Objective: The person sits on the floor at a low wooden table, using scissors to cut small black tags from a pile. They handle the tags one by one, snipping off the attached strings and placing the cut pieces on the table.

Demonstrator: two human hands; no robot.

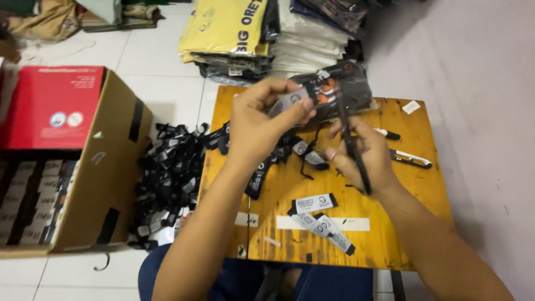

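Left hand [262, 125] pinching flat grey-black woven label [290, 102]; right hand [359, 156] gripping thin black strap [356, 161].

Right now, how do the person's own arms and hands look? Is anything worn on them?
Both forearms are bare up to the picture's lower edge: no sleeves are visible. The left hand and the right hand have no gloves. I can see no watch, bracelet or ring, although small details are blurred. Below the arms, dark blue clothing covers the legs.
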